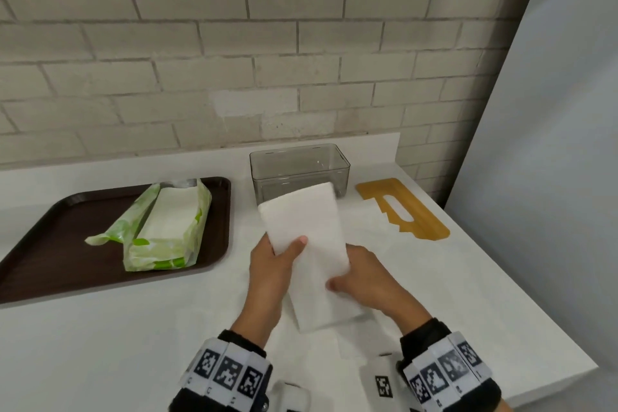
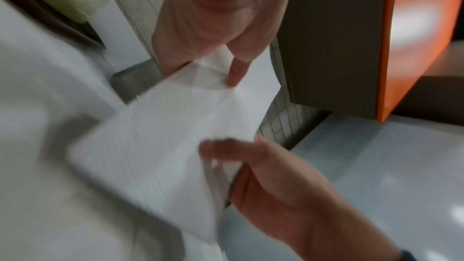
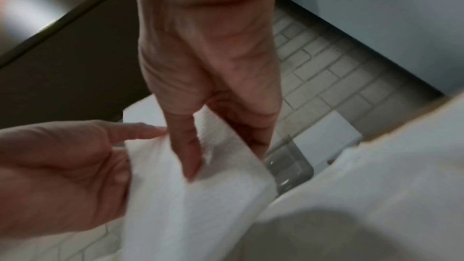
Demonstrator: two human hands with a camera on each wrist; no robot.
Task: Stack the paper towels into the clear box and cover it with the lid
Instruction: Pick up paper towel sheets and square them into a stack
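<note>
Both wrists, banded with black-and-white marker cuffs, frame the near edge of the white countertop [image 1: 100, 328], and between them the stack of folded white paper towels [image 1: 311, 244] is held up off the surface, tilted with its far end toward the box. The left hand [image 1: 272, 269] grasps the stack's left long edge, thumb curled over the top face and fingers hidden beneath. The right hand [image 1: 371, 281] pinches the right edge nearer the person, thumb on top; the right wrist view shows its fingers curled round the paper.

Just beyond the stack's far end stands the clear rectangular plastic box [image 1: 301, 165], open and, as far as can be seen, with nothing in it, close to the countertop's back edge by the brick wall. To its right, toward the right edge, lies the flat mustard-yellow lid with a slot cut through it [image 1: 428, 224], not yet on the box.

To load cleanly, I judge the stack should be turned so its long side matches the box's long side, kept level and squeezed lightly at both edges so no sheets fan out, then lowered straight in.

On the left side rests a dark brown tray [image 1: 67, 237] carrying an opened green-and-white plastic wrapper with more towels [image 1: 167, 231].
</note>
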